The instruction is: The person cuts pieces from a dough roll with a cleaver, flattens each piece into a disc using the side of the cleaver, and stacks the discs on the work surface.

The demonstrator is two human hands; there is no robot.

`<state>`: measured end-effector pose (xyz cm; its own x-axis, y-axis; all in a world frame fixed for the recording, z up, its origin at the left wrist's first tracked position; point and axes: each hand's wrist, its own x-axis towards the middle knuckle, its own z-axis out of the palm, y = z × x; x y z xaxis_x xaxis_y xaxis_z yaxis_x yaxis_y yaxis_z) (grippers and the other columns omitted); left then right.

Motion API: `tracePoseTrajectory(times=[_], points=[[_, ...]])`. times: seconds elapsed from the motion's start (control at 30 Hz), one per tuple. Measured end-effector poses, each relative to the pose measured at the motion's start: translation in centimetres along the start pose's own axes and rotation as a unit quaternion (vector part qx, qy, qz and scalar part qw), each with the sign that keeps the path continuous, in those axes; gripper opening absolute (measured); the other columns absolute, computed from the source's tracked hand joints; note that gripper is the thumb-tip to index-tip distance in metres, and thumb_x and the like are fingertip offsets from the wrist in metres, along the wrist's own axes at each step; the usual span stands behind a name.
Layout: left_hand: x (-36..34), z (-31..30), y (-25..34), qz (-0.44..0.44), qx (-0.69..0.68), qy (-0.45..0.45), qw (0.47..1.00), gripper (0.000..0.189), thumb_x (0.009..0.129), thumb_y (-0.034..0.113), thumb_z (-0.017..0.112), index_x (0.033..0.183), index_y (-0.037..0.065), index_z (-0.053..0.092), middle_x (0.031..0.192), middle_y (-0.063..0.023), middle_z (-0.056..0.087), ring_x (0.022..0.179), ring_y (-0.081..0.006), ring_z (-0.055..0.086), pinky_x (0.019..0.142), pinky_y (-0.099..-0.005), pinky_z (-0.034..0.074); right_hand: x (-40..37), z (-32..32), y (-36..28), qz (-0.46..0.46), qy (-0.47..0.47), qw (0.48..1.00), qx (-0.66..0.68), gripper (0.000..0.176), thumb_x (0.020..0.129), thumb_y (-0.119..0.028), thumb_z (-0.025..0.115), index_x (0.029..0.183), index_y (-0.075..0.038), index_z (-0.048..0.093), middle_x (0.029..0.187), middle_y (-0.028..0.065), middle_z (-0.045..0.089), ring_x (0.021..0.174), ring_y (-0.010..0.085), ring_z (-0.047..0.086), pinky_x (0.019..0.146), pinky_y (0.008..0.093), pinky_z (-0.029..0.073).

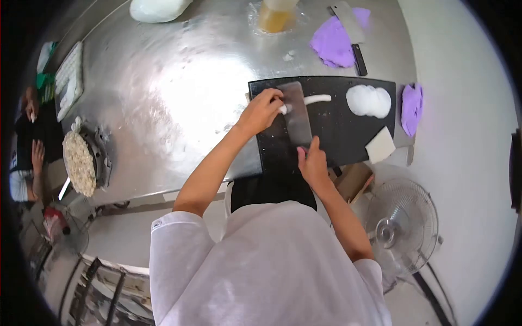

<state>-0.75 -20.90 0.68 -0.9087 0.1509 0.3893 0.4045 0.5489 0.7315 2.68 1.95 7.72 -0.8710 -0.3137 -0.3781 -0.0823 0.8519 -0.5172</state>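
My right hand [314, 163] is closed around the handle of a cleaver [299, 117], whose wide blade lies across the black board [340, 133]. Beyond the blade, to its right, a thin white dough rope [319, 99] sticks out. On the blade's left side my left hand [263, 111] has its fingers bent together at a small white piece of dough [283, 109]. A rounded mound of white dough [368, 101] rests at the right of the board. Near the board's lower right corner lies a flat white square scraper [380, 145].
Behind the board, a second knife [359, 60] lies on a purple cloth [333, 43]; another purple cloth [412, 108] is at right. A container of yellow liquid [274, 16] stands at the back. A filling bowl [79, 163] sits left, near another person's hand [37, 155]. A fan [399, 228] stands below.
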Motion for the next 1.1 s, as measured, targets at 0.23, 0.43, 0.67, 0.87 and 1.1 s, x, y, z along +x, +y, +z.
tracePoseTrajectory(times=[0.23, 0.43, 0.67, 0.87, 1.1], points=[[-1.0, 2.5, 8.8, -0.013, -0.15, -0.122, 0.981, 0.021, 0.078, 0.004, 0.076, 0.097, 0.01, 0.069, 0.098, -0.0073, 0.071, 0.093, -0.0306, 0.064, 0.085, -0.0417, 0.045, -7.6, 2.1, 2.2, 0.059, 0.251, 0.959, 0.119, 0.033, 0.095, -0.018, 0.071, 0.111, 0.002, 0.05, 0.093, 0.0281, 0.068, 0.091, 0.0497, 0.068, 0.074, 0.0491, 0.053], [1.3, 8.8, 12.1, 0.0, 0.199, -0.433, 0.879, 0.036, 0.075, 0.02, 0.081, 0.109, 0.019, 0.071, 0.113, -0.005, 0.062, 0.114, -0.0274, 0.057, 0.095, -0.052, 0.042, -17.7, -0.1, 6.1, 0.271, 0.334, 0.884, 0.18, 0.031, 0.093, -0.014, 0.073, 0.113, 0.002, 0.054, 0.095, 0.0234, 0.072, 0.093, 0.0392, 0.073, 0.077, 0.0424, 0.055], [4.0, 10.9, 13.3, 0.029, 0.306, -0.407, 0.86, 0.042, 0.065, 0.014, 0.083, 0.106, 0.019, 0.074, 0.116, -0.0058, 0.063, 0.112, -0.0294, 0.057, 0.092, -0.0524, 0.043, -20.4, 1.2, 7.6, 0.369, 0.337, 0.805, 0.321, 0.029, 0.092, -0.016, 0.074, 0.107, 0.001, 0.056, 0.073, 0.0129, 0.064, 0.062, 0.0281, 0.064, 0.062, 0.0377, 0.051], [3.7, 14.9, 15.5, -0.066, -0.008, -0.331, 0.941, 0.049, 0.068, 0.021, 0.078, 0.115, 0.016, 0.065, 0.117, -0.006, 0.061, 0.12, -0.0303, 0.054, 0.098, -0.0532, 0.038, -20.0, 2.9, 12.2, 0.212, 0.421, 0.834, 0.285, 0.032, 0.093, -0.026, 0.075, 0.107, -0.001, 0.06, 0.078, 0.0079, 0.063, 0.06, 0.0148, 0.059, 0.056, 0.0331, 0.045], [0.9, 15.8, 15.2, 0.108, 0.152, -0.404, 0.896, 0.086, 0.075, 0.061, 0.073, 0.145, 0.016, 0.052, 0.165, -0.0135, 0.028, 0.157, -0.0313, 0.016, 0.125, -0.0582, 0.009, -19.7, -5.0, 16.0, 0.212, 0.361, 0.764, 0.491, 0.034, 0.098, -0.032, 0.069, 0.11, -0.001, 0.062, 0.067, 0.0016, 0.056, 0.048, 0.0076, 0.049, 0.045, 0.0262, 0.039]])
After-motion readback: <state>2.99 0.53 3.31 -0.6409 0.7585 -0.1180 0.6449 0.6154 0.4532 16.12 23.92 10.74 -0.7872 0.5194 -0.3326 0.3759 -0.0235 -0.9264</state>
